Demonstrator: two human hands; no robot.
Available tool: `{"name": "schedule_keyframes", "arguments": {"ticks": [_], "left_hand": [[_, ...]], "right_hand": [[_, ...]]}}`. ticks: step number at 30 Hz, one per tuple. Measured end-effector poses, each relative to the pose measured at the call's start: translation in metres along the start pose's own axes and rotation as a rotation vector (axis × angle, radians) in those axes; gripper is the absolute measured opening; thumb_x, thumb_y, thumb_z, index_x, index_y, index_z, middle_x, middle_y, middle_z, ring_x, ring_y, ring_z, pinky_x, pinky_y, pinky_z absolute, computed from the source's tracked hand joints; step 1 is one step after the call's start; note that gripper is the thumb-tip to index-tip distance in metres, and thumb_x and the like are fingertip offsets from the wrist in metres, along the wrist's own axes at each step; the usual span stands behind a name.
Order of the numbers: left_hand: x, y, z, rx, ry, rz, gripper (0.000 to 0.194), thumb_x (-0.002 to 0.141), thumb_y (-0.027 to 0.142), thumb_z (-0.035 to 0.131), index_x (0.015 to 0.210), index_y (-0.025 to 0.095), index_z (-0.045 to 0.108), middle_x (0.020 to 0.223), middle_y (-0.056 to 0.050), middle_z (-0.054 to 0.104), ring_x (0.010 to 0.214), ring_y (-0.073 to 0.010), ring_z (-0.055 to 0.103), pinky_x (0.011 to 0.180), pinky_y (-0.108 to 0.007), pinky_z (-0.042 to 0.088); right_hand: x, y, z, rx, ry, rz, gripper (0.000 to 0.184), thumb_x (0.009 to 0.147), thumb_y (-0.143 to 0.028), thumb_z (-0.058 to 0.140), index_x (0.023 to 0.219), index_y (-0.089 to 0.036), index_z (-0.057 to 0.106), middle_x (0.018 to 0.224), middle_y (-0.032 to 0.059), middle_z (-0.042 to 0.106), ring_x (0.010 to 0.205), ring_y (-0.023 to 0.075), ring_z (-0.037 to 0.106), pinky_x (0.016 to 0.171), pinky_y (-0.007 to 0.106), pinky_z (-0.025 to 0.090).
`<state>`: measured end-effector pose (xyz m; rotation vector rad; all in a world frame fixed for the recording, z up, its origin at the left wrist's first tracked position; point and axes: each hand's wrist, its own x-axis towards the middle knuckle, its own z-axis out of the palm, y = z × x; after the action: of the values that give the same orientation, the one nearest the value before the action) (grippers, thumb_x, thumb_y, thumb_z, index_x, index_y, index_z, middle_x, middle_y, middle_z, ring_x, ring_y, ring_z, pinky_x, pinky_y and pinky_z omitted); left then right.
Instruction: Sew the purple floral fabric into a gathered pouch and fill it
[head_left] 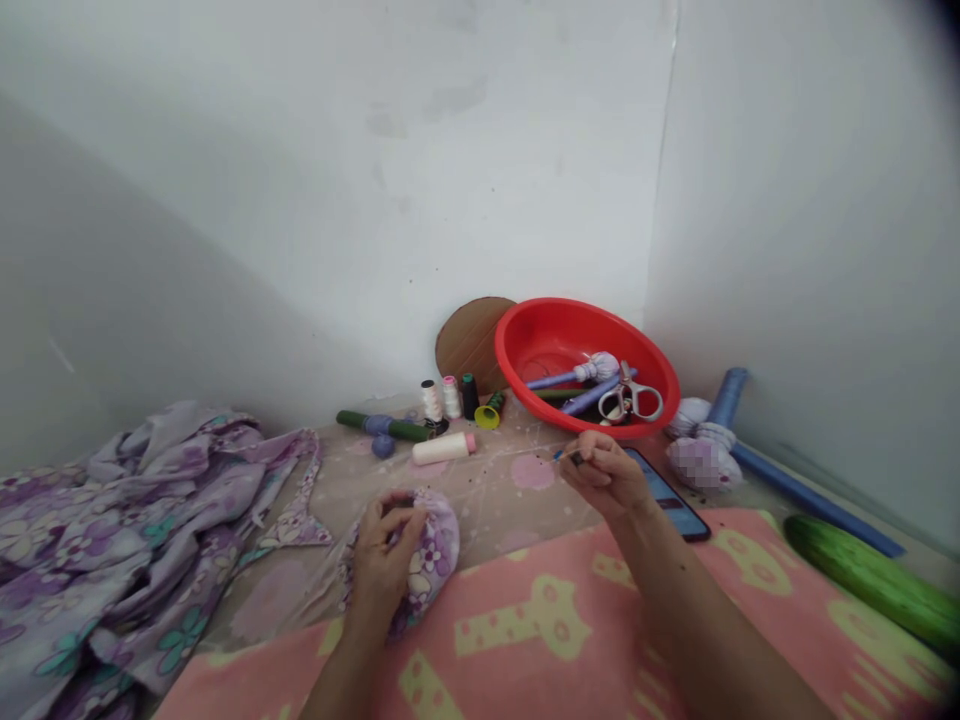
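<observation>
My left hand is closed on a rounded piece of gathered floral fabric, lilac and white with purple flowers. Its thumb and fingers pinch the puckered upper edge. To the right and higher, my right hand is raised with its fingers pinched together. A small blue and dark bit shows at those fingertips, too small to name. No thread can be made out between the two hands. Just behind the right hand lies a phone with a lit screen.
A red basin holds scissors and wrapped sticks. Thread spools and a white cone stand or lie left of it. Crumpled floral cloth covers the left. A green gourd and a blue-wrapped stick lie right.
</observation>
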<state>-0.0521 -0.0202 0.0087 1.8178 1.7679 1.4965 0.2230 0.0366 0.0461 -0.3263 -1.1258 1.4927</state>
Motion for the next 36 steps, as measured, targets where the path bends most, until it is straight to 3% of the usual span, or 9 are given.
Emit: {"name": "schedule_keyframes", "arguments": {"ticks": [5, 8, 11, 15, 18, 20, 22, 29, 36], "left_hand": [[-0.001, 0.021, -0.018, 0.164, 0.055, 0.240, 0.018, 0.070, 0.029, 0.054, 0.082, 0.021, 0.064, 0.106, -0.006, 0.052, 0.103, -0.0245, 0.043, 0.089, -0.041, 0.032], [-0.006, 0.042, -0.027, 0.016, 0.117, 0.323, 0.025, 0.070, 0.028, 0.052, 0.093, 0.021, 0.061, 0.112, -0.007, 0.050, 0.101, -0.0238, 0.046, 0.085, -0.040, 0.036], [-0.017, 0.065, -0.018, -0.287, 0.045, 0.090, 0.032, 0.072, 0.033, 0.050, 0.099, 0.019, 0.058, 0.098, -0.007, 0.058, 0.066, -0.0145, 0.055, 0.058, -0.027, 0.044], [-0.030, 0.083, 0.017, -0.572, -0.406, -0.288, 0.056, 0.069, 0.039, 0.054, 0.119, 0.016, 0.042, 0.059, 0.000, 0.056, 0.040, -0.0076, 0.043, 0.038, -0.019, 0.033], [-0.036, 0.082, 0.035, -0.576, -0.586, -0.402, 0.046, 0.067, 0.046, 0.054, 0.094, 0.010, 0.059, 0.045, 0.005, 0.043, 0.034, -0.0058, 0.034, 0.034, -0.018, 0.025], [-0.037, 0.078, 0.036, -0.525, -0.565, -0.407, 0.038, 0.065, 0.047, 0.056, 0.066, 0.009, 0.062, 0.039, 0.008, 0.032, 0.035, -0.0039, 0.026, 0.036, -0.018, 0.019], [-0.035, 0.073, 0.028, -0.552, -0.495, -0.412, 0.036, 0.064, 0.045, 0.058, 0.055, 0.010, 0.059, 0.038, 0.008, 0.028, 0.037, -0.0036, 0.024, 0.038, -0.018, 0.017], [-0.023, 0.053, -0.008, -1.037, -0.301, -0.405, 0.024, 0.066, 0.036, 0.061, 0.067, 0.012, 0.063, 0.039, 0.010, 0.019, 0.035, -0.0022, 0.016, 0.036, -0.016, 0.013], [-0.020, 0.030, -0.026, -1.171, -0.193, -0.347, 0.017, 0.069, 0.030, 0.059, 0.066, 0.014, 0.063, 0.039, 0.009, 0.021, 0.034, -0.0038, 0.020, 0.037, -0.017, 0.018]], "right_hand": [[0.001, 0.012, 0.009, -0.054, -0.128, 0.112, 0.014, 0.057, -0.027, 0.064, 0.059, -0.014, 0.060, 0.034, -0.0082, 0.030, 0.034, 0.0022, 0.019, 0.038, 0.019, 0.012], [0.000, 0.019, 0.016, -0.202, -0.209, 0.228, 0.012, 0.058, -0.022, 0.065, 0.060, -0.011, 0.063, 0.037, -0.0062, 0.037, 0.035, 0.0019, 0.022, 0.037, 0.018, 0.014], [-0.002, 0.021, 0.022, -0.354, -0.286, 0.305, 0.013, 0.060, -0.023, 0.066, 0.062, -0.010, 0.065, 0.039, -0.0055, 0.040, 0.036, 0.0021, 0.026, 0.037, 0.017, 0.017], [-0.004, 0.016, 0.032, -0.506, -0.390, 0.350, 0.015, 0.063, -0.026, 0.064, 0.066, -0.011, 0.066, 0.041, -0.0057, 0.041, 0.037, 0.0023, 0.028, 0.037, 0.016, 0.020], [-0.005, 0.012, 0.038, -0.588, -0.492, 0.318, 0.015, 0.066, -0.026, 0.062, 0.067, -0.011, 0.066, 0.048, -0.0030, 0.049, 0.042, 0.0038, 0.037, 0.041, 0.016, 0.027], [-0.004, 0.012, 0.039, -0.623, -0.541, 0.288, 0.015, 0.066, -0.026, 0.061, 0.067, -0.012, 0.066, 0.054, -0.0012, 0.053, 0.047, 0.0054, 0.042, 0.045, 0.017, 0.031], [-0.003, 0.014, 0.037, -0.660, -0.542, 0.270, 0.015, 0.066, -0.026, 0.061, 0.067, -0.012, 0.066, 0.054, -0.0016, 0.053, 0.047, 0.0056, 0.042, 0.046, 0.017, 0.031], [0.007, 0.026, 0.018, -0.765, -0.440, 0.259, 0.020, 0.065, -0.031, 0.061, 0.066, -0.012, 0.067, 0.044, -0.0037, 0.045, 0.040, 0.0042, 0.033, 0.039, 0.017, 0.025], [0.012, 0.033, 0.002, -0.835, -0.370, 0.220, 0.024, 0.066, -0.035, 0.059, 0.062, -0.012, 0.065, 0.042, -0.0041, 0.041, 0.040, 0.0045, 0.033, 0.038, 0.017, 0.024]]}}
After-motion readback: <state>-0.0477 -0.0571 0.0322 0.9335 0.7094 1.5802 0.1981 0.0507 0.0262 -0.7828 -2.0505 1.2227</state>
